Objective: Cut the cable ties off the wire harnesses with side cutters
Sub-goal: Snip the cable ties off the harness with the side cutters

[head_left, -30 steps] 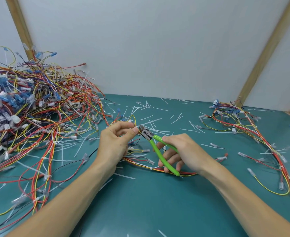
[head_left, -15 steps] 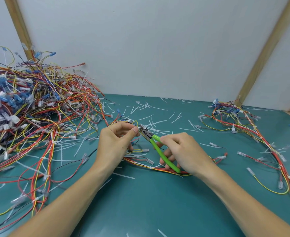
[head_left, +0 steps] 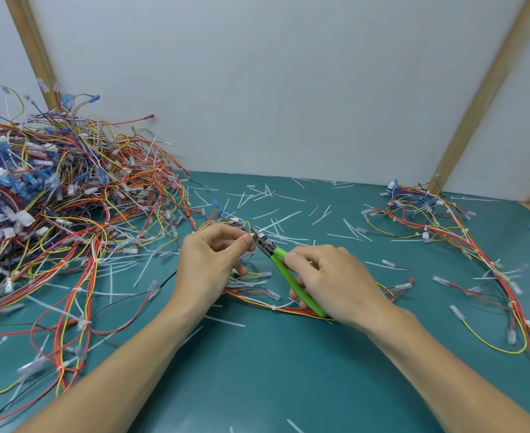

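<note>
Harness of limp red, yellow and white wires [head_left: 257, 300], light and floppy on the teal mat between the hands, is pinched by the left hand [head_left: 213, 264] beside the tie, while the right hand [head_left: 329, 282] squeezes green-handled side cutters [head_left: 284, 265].

The big tangled pile of coloured wire harnesses [head_left: 54, 195] runs off the left edge; the green-handled side cutters' [head_left: 291, 271] tip, against the left hand [head_left: 213, 264], is too small to read.

Bright, even, diffuse light fills the scene, casting only faint soft shadows beneath the forearms on the counter [head_left: 257, 370], with no glare, sharp focus throughout, and wide-angle bending of straight lines toward the edges.
</note>
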The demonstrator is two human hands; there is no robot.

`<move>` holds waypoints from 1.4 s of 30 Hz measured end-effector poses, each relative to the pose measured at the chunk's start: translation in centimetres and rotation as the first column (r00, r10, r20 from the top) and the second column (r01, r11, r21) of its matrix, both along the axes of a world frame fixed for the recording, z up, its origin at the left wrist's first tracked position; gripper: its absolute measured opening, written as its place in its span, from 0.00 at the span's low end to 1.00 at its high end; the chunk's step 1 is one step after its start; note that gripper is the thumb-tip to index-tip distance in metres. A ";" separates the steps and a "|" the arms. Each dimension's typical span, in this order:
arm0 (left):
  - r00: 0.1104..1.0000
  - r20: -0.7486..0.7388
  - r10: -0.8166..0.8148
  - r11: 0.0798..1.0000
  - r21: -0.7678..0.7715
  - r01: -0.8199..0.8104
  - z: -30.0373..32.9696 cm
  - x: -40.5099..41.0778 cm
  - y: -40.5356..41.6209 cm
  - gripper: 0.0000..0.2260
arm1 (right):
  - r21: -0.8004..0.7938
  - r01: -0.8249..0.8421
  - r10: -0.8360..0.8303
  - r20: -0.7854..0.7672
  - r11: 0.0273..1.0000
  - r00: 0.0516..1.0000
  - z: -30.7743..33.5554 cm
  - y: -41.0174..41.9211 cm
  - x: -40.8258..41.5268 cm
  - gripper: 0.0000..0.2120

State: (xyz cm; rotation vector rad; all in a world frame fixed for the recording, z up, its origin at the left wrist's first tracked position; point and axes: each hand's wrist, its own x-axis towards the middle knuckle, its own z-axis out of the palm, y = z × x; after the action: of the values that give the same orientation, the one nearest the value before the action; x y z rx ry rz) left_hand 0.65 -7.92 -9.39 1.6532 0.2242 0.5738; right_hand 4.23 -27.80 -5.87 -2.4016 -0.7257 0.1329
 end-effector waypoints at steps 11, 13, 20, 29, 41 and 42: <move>1.000 0.009 -0.025 1.000 -0.003 0.026 0.0 0.0 -0.2 0.04 | -0.017 0.029 -0.027 0.099 0.999 0.995 0.0 -0.1 -0.2 0.22; 0.999 0.012 -0.031 0.999 -0.006 0.031 0.0 0.0 -0.2 0.05 | -0.034 0.029 -0.024 0.135 0.999 0.991 0.1 -0.1 -0.2 0.22; 0.999 0.012 -0.042 0.999 0.004 0.042 -0.1 0.0 -0.2 0.04 | -0.089 0.031 -0.010 0.228 0.996 0.974 0.0 0.0 -0.3 0.21; 0.998 0.010 -0.057 0.998 -0.004 0.058 -0.2 0.0 -0.2 0.04 | -0.121 0.044 -0.009 0.274 0.992 0.962 0.0 0.2 -0.4 0.21; 0.998 -0.025 -0.052 0.999 -0.006 0.052 -0.1 -0.1 -0.5 0.05 | -0.124 0.087 -0.043 0.318 0.988 0.947 -0.3 0.3 -0.4 0.19; 0.998 -0.030 -0.054 0.998 -0.021 0.054 0.0 -0.2 -0.6 0.05 | -0.123 0.087 -0.043 0.317 0.989 0.947 -0.3 0.4 -0.4 0.19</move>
State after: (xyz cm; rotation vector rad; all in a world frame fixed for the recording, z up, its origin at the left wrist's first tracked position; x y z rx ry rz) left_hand 0.50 -8.49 -9.40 1.6448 0.2064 0.5044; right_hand 3.87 -27.41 -6.15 -2.6068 -0.7993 -0.2413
